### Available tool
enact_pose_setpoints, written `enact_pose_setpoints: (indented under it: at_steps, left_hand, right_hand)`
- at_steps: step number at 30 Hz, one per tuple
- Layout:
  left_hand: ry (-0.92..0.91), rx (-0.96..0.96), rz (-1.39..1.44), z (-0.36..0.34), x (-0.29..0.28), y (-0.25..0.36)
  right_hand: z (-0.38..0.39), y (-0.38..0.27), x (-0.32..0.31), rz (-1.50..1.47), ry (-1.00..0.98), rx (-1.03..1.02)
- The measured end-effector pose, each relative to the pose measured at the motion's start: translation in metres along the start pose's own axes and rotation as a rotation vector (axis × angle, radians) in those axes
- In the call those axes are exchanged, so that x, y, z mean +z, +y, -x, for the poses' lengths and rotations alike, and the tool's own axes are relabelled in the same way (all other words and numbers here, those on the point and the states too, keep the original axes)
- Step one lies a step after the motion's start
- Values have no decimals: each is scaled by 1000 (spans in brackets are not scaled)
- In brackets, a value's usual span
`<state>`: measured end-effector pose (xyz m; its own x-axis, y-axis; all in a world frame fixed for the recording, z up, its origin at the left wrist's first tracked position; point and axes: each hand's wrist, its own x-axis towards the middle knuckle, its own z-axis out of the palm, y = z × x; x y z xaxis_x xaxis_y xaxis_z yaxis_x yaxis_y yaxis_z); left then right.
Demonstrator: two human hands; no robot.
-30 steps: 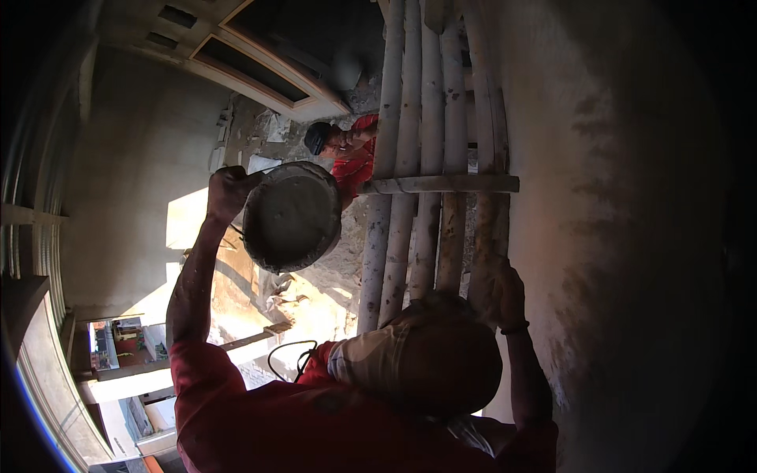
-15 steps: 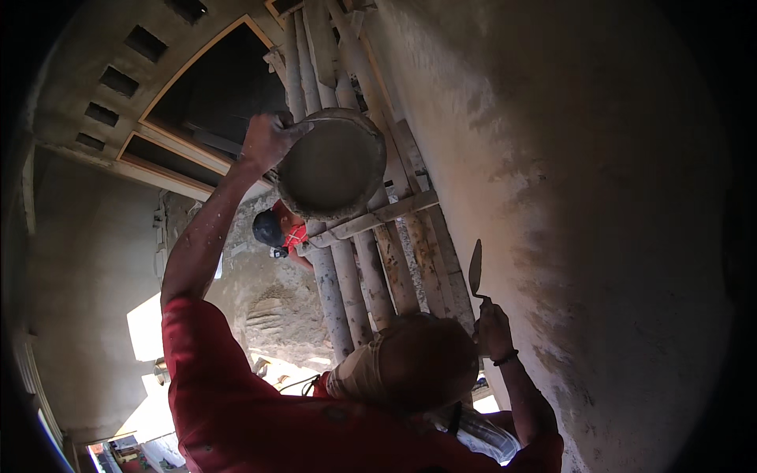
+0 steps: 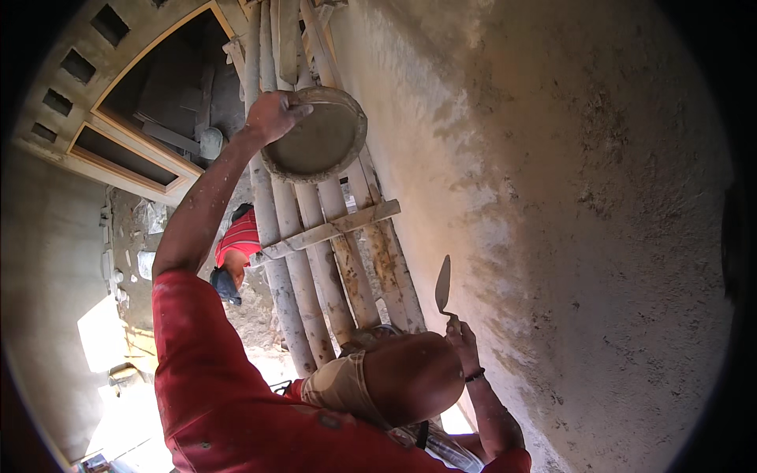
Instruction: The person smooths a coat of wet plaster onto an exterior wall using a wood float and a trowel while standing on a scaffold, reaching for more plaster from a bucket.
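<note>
My left hand [image 3: 272, 114] is raised high and grips the rim of a round metal pan [image 3: 319, 138] caked with grey mortar. The pan is pressed against several upright wooden scaffold poles [image 3: 303, 260]. My right hand [image 3: 464, 339] is lower, close to the rough plastered wall [image 3: 568, 197]. It holds a small pointed trowel [image 3: 443, 285] with the blade up and almost touching the wall. A red sleeve covers my left upper arm.
A wooden cross plank [image 3: 331, 229] is tied across the poles. Far below, another person in a red striped shirt [image 3: 236, 248] stands by the foot of the poles. A framed dark opening [image 3: 150, 102] is at the upper left, and sunlit ground at the lower left.
The pan has gone up along the poles with my left hand. My right hand, earlier near the poles, now holds the trowel upright by the wall. The view has tilted.
</note>
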<state>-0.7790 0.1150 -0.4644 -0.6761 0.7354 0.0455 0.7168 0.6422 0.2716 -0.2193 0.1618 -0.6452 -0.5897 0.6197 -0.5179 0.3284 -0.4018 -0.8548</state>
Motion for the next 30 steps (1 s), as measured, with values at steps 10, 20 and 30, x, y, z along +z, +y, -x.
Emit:
enact_pose_setpoints:
  at_steps: [10,20,30]
  left_hand:
    - [-513,316,89,216,129,7]
    - [-412,-99,71,257,286,-74]
    - [-341,-106,55,198,278,0]
  right_hand:
    - [2,30,9,273,-104,-178]
    - [-35,22,-61,633,148,-215]
    - [4,19,-100,482,316,-186]
